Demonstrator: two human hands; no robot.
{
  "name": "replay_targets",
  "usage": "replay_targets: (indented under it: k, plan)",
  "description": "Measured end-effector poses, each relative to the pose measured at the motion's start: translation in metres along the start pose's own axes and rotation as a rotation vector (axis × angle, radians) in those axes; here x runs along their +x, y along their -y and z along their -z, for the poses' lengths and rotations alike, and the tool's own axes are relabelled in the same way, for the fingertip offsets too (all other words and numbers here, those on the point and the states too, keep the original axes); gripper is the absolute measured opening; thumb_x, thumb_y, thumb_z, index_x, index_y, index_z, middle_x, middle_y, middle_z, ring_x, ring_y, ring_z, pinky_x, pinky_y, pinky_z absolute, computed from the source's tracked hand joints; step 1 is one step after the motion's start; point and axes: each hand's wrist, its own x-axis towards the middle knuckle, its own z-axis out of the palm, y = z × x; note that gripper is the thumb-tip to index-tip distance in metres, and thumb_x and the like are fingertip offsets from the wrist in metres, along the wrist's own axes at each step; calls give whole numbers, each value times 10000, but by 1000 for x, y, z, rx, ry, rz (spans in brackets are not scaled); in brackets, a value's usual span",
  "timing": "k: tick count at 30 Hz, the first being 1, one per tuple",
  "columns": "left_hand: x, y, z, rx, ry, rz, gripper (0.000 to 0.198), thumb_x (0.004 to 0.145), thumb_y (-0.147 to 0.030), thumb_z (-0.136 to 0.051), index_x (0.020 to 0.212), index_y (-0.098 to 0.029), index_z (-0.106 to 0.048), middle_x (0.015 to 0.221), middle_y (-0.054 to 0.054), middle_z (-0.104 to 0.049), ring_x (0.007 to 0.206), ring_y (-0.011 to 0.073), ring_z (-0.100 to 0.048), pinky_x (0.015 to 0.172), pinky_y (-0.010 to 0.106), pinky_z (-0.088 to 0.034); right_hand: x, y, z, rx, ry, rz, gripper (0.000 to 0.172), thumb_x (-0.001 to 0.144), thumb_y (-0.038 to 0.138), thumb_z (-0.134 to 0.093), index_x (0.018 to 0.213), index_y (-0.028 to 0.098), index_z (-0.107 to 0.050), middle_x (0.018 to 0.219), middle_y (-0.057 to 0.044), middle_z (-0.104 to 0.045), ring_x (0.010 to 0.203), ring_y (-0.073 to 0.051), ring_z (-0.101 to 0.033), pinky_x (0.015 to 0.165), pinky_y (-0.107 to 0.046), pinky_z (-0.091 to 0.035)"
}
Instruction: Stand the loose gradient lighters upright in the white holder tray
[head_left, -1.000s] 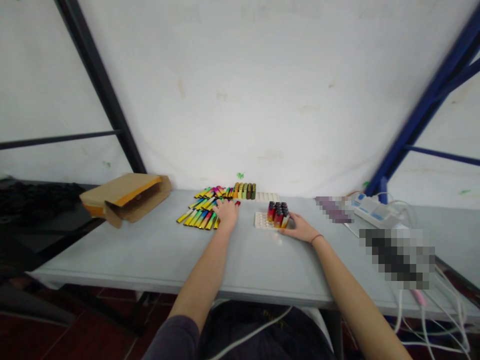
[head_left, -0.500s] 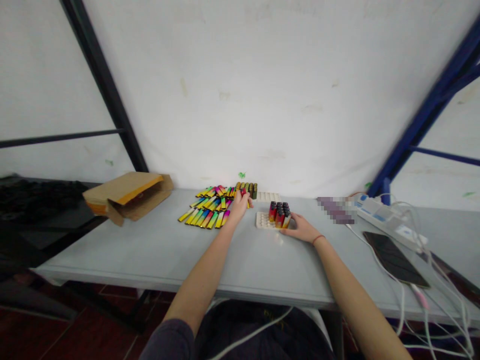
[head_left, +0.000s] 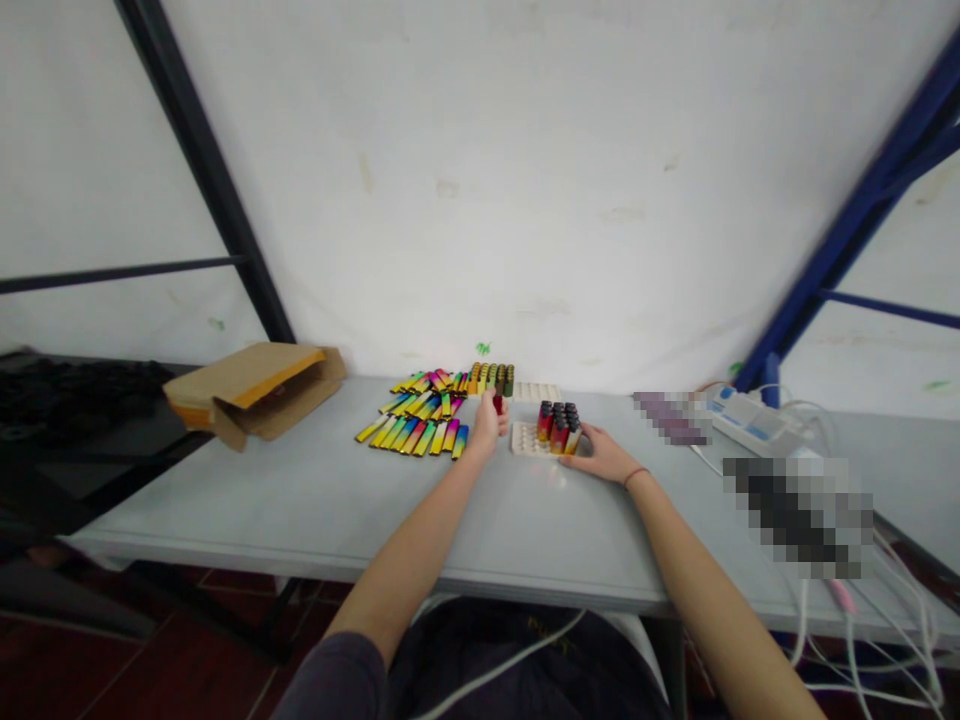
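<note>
My left hand (head_left: 487, 428) is closed round a small red stick-shaped item (head_left: 497, 402), held just left of a white slotted tray (head_left: 523, 440). Several of the same items (head_left: 556, 427), red and orange with dark caps, stand upright in that tray. My right hand (head_left: 602, 456) rests on the table against the tray's right side, fingers curled on its edge. A spread of many rainbow-coloured sticks (head_left: 417, 424) lies flat on the grey table (head_left: 315, 500) to the left of my left hand.
A second white tray (head_left: 535, 391) with a row of upright sticks (head_left: 493, 379) stands by the wall. An open cardboard box (head_left: 251, 390) lies at the left. A power strip (head_left: 754, 416) and cables (head_left: 862, 620) occupy the right side, next to blurred patches.
My left hand left the flat pile, reached toward the back row, and has come back toward the tray gripping a red stick. My right hand has stayed on the tray.
</note>
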Motion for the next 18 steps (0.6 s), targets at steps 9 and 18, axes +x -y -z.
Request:
replay_targets:
  k: [9,18]
  plan:
    - [-2,-6,-1,-133,-136,-57,452,919,-522,-284,578,-228,-325,404,-88,-192,335,67,-133,364,201,-117,0,0,0,-7,-9,3,714,679,558,-757,1244,143,-619,1284,-177,-663,1193,-367,-613,1054,-527,-464]
    - [-4,-8,0,-181,-139,-20,458,917,-516,-302,563,-227,-332,399,-91,-184,324,64,-131,352,202,-111,-1,3,2,5,-18,-5,691,674,554,-768,1229,165,-635,1261,-157,-679,1180,-358,-623,1036,-511,-486]
